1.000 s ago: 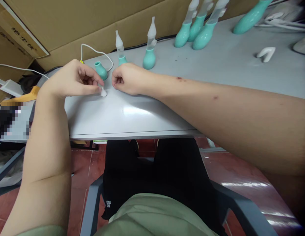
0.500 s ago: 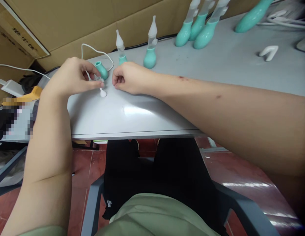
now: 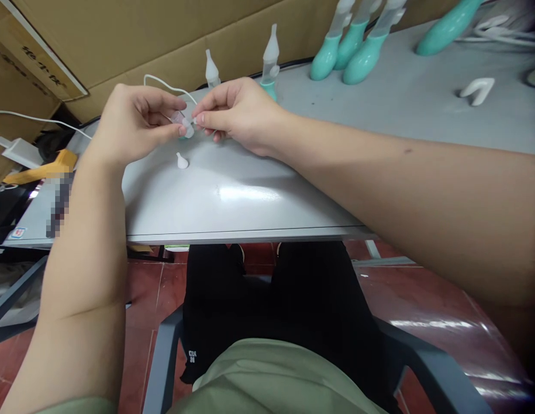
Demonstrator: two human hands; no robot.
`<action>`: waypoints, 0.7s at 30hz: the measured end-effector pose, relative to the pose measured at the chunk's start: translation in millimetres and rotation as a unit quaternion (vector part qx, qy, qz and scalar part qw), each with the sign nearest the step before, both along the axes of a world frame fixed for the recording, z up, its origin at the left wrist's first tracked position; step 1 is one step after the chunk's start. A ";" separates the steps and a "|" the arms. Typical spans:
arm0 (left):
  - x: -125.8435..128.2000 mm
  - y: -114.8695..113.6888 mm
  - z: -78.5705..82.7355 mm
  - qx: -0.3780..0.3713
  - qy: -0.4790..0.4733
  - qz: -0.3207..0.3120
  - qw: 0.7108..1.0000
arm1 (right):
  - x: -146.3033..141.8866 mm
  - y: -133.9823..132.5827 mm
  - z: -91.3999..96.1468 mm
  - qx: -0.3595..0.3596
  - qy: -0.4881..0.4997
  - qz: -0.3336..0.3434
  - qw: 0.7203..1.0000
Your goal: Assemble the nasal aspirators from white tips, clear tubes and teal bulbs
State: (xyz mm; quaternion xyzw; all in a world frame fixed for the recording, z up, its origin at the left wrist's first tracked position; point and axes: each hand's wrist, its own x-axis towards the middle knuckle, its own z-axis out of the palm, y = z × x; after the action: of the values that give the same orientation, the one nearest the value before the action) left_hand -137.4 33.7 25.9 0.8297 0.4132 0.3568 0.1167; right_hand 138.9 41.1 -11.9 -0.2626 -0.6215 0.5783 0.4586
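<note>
My left hand (image 3: 135, 123) is closed around a short clear plastic tube piece (image 3: 179, 118), fingertips along its sides. At the tube's right end, my right hand (image 3: 245, 115) pinches a tiny whitish part (image 3: 195, 121), mostly hidden by the fingertips. A white teardrop-shaped tip (image 3: 182, 161) lies on the table just below my left hand. Behind my right hand stand a white-tipped piece (image 3: 212, 70) and a nasal aspirator (image 3: 270, 54) with a turquoise bulb, both partly covered. The hands hide most of the loose turquoise bulb behind them.
Several turquoise aspirators (image 3: 325, 57) stand at the back by the cardboard wall (image 3: 164, 34). A turquoise bulb (image 3: 448, 29) and a white bent piece (image 3: 477, 91) lie farther right on the grey table (image 3: 293, 207). A white cable (image 3: 170, 86) runs behind my left hand.
My right hand has moved up and now meets the clear tube piece with a tiny part in its pinch. My left hand has raised the tube piece slightly, away from the white tip.
</note>
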 end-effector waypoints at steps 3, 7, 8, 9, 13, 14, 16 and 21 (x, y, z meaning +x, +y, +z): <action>6.4 5.7 -3.8 0.022 -0.040 -0.034 0.998 | -1.9 -2.9 5.8 -0.026 0.034 -0.003 0.999; 19.4 -2.9 -0.4 0.019 -0.040 -0.044 0.998 | -2.3 -5.8 8.0 -0.040 0.052 -0.002 0.998; 22.5 -7.1 1.7 0.008 -0.035 -0.035 0.999 | -2.2 -6.6 8.3 -0.042 0.054 -0.002 0.998; 25.1 -11.2 4.0 -0.005 -0.030 -0.024 0.999 | -2.0 -7.5 8.7 -0.043 0.055 -0.002 0.998; 30.5 -20.1 8.8 -0.016 -0.016 -0.009 1.000 | -0.9 -9.9 11.3 -0.043 0.056 -0.006 0.998; 30.6 -19.9 8.6 -0.015 -0.012 -0.006 1.000 | -0.7 -10.1 11.9 -0.042 0.054 -0.007 0.998; 29.7 -18.3 7.1 -0.013 -0.001 0.003 1.000 | -0.6 -10.2 12.5 -0.039 0.048 -0.010 0.998; 27.3 -18.5 6.4 -0.006 0.019 0.011 1.000 | -0.6 -9.3 10.7 -0.033 0.044 -0.006 0.998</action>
State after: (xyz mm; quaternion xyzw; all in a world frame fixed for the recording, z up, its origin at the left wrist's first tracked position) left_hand -110.1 15.2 32.3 0.8308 0.4269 0.3399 0.1099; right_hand 138.3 31.9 -1.2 -0.2559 -0.5796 0.6065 0.4803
